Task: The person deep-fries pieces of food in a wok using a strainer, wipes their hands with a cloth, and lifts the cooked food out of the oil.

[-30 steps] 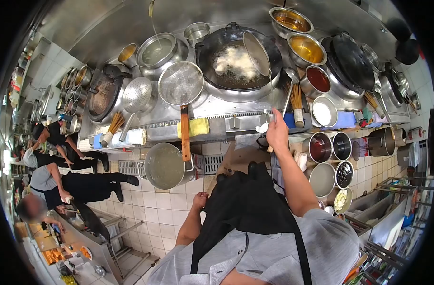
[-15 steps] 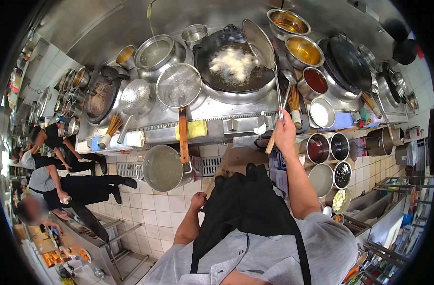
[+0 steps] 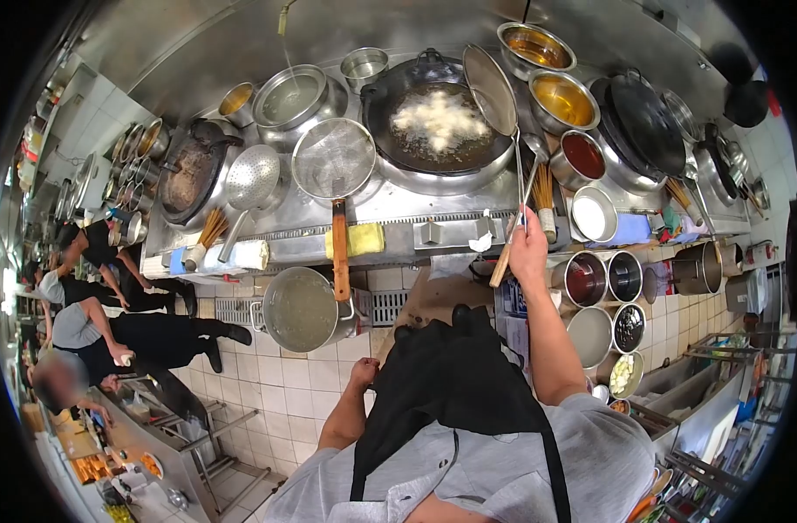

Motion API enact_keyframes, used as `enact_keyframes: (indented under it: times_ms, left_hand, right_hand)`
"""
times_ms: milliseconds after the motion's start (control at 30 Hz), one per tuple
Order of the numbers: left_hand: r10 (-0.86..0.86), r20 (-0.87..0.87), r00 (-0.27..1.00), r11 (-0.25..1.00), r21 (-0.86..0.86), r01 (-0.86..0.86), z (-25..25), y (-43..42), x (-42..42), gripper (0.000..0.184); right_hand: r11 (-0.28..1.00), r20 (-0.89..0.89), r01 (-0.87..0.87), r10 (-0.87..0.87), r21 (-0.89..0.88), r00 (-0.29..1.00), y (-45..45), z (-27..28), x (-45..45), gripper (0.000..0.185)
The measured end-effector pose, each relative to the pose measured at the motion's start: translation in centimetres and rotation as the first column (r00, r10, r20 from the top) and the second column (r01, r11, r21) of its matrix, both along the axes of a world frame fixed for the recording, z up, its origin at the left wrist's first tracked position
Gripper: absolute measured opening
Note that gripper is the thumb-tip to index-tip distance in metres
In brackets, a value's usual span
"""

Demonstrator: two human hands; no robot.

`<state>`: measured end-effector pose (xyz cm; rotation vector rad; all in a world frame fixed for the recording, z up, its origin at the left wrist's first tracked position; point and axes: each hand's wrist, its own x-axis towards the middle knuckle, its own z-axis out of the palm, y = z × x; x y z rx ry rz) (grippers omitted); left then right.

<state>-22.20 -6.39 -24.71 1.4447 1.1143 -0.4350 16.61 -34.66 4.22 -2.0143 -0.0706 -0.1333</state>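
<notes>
My right hand (image 3: 527, 251) is closed around the long handle of a round strainer (image 3: 490, 90), tilted up at the right rim of a black wok (image 3: 388, 150). Pale pieces of food (image 3: 440, 120) float in bubbling oil in that wok. A ladle (image 3: 534, 146) leans just right of the strainer's handle, and its wooden grip (image 3: 500, 267) shows beside my right hand. At my side, next to the black apron (image 3: 455, 375), my left hand (image 3: 364, 373) hangs with curled fingers, and I see nothing in it. A wire-mesh skimmer (image 3: 334, 159) rests on the stove left of the wok.
Basins of golden liquid (image 3: 564, 98), a pot of red sauce (image 3: 582, 157) and a bamboo brush (image 3: 543, 196) stand to the right. A perforated ladle (image 3: 252, 177) lies left. Below the stove edge is a large pot of cloudy liquid (image 3: 301, 309). Co-workers (image 3: 119, 336) are at far left.
The view has shifted slightly, and the strainer has moved a little to the right. The food in the oil looks more spread and more distinct. My left hand stays at my side.
</notes>
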Motion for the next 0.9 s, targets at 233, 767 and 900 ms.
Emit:
enact_keyframes:
  times_ms: [233,767,900]
  left_hand:
    - [-0.089,-0.060,0.994,0.988,0.118,0.096,1.2,-0.4,0.3,0.017]
    - [0.008,0.008,1.000,1.000,-0.006,-0.008,2.2,0.0,1.7,0.015]
    - [0.017,-0.001,1.000,1.000,0.001,-0.017,2.2,-0.1,1.5,0.015]
  right_hand:
    - [0.999,0.028,-0.030,0.031,-0.037,0.999,-0.1,-0.8,0.0,0.040]
    - [0.999,-0.032,-0.035,0.033,-0.036,0.999,0.1,-0.7,-0.1,0.039]
    - [0.999,-0.034,-0.033,0.032,-0.031,0.999,0.0,-0.5,-0.1,0.039]
